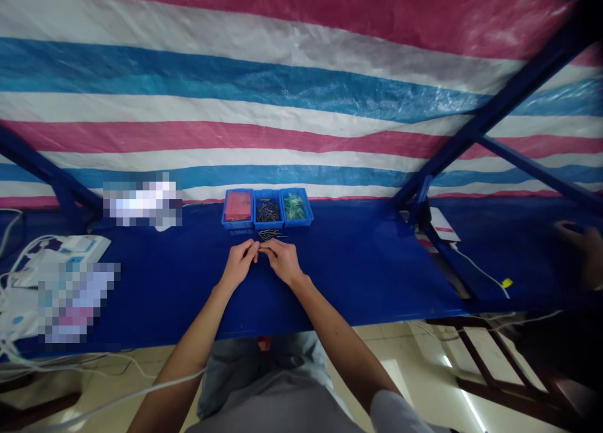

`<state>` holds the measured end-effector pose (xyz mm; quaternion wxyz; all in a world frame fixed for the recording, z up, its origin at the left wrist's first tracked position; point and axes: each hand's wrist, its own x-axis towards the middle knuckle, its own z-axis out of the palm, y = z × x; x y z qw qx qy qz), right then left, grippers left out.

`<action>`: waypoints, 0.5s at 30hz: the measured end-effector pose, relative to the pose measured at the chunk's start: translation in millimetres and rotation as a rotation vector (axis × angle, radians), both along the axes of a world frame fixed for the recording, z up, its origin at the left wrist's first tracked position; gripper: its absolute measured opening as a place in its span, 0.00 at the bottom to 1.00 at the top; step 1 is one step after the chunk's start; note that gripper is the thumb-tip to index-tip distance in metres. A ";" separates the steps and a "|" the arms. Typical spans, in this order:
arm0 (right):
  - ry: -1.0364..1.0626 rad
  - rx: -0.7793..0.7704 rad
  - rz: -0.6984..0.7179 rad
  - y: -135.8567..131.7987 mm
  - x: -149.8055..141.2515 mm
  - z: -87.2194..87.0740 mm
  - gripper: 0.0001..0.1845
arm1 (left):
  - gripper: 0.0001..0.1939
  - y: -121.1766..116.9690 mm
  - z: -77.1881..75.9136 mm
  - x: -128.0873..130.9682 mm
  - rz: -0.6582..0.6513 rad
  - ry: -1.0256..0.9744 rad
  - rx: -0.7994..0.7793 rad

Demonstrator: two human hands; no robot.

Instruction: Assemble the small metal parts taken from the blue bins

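My left hand (239,263) and my right hand (283,260) meet at the fingertips above the blue tabletop (348,263). Both are closed in a pinch, and whatever sits between the fingers is too small to make out. Just beyond the fingers lies a small pile of thin metal pins, perhaps screws or nails (270,234). Behind it stand three blue bins side by side. The middle bin (269,224) holds many similar dark pieces, the left bin (238,225) something flat and pinkish-red, and the right bin (299,221) green and clear pieces.
A power strip with white cables (89,247) lies at the left. At the right are a white box (444,224), a white cable with a yellow tag (506,283) and another person's hand (586,247). Blue metal frame bars (471,131) cross before the striped sheet (282,106).
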<state>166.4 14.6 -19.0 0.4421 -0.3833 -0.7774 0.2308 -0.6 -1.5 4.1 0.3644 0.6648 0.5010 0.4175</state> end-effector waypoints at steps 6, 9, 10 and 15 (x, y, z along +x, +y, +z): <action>-0.071 0.005 -0.014 -0.7 2.7 3.5 0.13 | 0.22 -0.5 1.0 0.0 -0.002 0.034 0.040; -0.132 0.012 -0.016 -1.8 3.7 9.4 0.12 | 0.21 -1.9 4.1 1.0 0.003 0.048 0.066; -0.154 0.015 -0.014 -2.2 3.6 11.0 0.13 | 0.21 -2.4 5.0 1.4 0.005 0.052 0.075; -0.221 -0.016 -0.002 -3.5 -0.9 13.3 0.16 | 0.20 -4.1 6.5 1.7 0.012 0.068 0.114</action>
